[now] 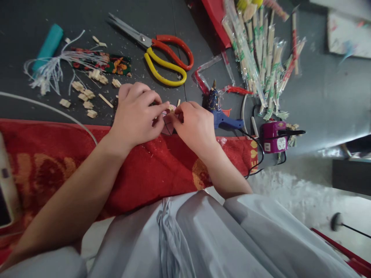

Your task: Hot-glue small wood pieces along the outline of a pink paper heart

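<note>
Pink piece is pinched by left hand and right hand, 2 palms down, fingers curled inward.

The fingers of the left hand and right hand hid much of the pink piece between them, and the pale bit at their tips was too small to identify. The left edge cut off a pale-framed device, the top edge a red object, and the right edge a blurred, white patterned panel.
</note>
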Motion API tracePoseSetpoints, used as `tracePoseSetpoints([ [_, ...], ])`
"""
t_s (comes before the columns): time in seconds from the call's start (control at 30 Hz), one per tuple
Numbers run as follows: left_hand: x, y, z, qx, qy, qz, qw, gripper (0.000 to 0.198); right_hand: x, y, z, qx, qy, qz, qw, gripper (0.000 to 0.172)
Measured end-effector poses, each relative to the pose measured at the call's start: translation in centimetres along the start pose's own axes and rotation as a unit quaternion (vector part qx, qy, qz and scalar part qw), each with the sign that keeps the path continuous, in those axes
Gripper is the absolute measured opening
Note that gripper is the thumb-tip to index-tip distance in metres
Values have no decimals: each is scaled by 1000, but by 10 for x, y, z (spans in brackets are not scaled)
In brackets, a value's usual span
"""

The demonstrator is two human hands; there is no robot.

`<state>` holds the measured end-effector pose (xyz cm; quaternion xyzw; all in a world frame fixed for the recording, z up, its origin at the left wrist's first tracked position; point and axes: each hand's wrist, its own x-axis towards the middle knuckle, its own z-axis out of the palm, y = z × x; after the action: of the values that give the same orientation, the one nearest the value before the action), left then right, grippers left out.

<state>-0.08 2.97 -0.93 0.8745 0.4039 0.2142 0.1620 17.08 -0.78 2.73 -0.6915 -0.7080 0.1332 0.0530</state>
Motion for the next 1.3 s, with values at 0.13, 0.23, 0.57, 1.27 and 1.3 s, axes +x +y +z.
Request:
tracePoseSetpoints([
  [0.13, 0, 1, -2, 1, -2, 2, 1000, 27, 0, -1, -1, 0, -1, -2, 1000, 14],
  [0.23, 0, 2, -2, -4, -6, 0, 1000, 27, 1, -1, -1, -2, -4, 1, 1000, 13],
  [0.57, 2, 5, -5, 11, -15, -29, 999, 29, 1, 10, -3, 14, 5, -9, 1000, 14],
  [1.27, 3, 1, -2, 44, -17, 8, 999, 34, 0, 20, -1, 75, -14, -99, 992, 14],
  [1.3, 3, 1, -2, 38, -25, 7, 999, 33, 0, 20, -1, 75, -14, -98, 992, 14],
])
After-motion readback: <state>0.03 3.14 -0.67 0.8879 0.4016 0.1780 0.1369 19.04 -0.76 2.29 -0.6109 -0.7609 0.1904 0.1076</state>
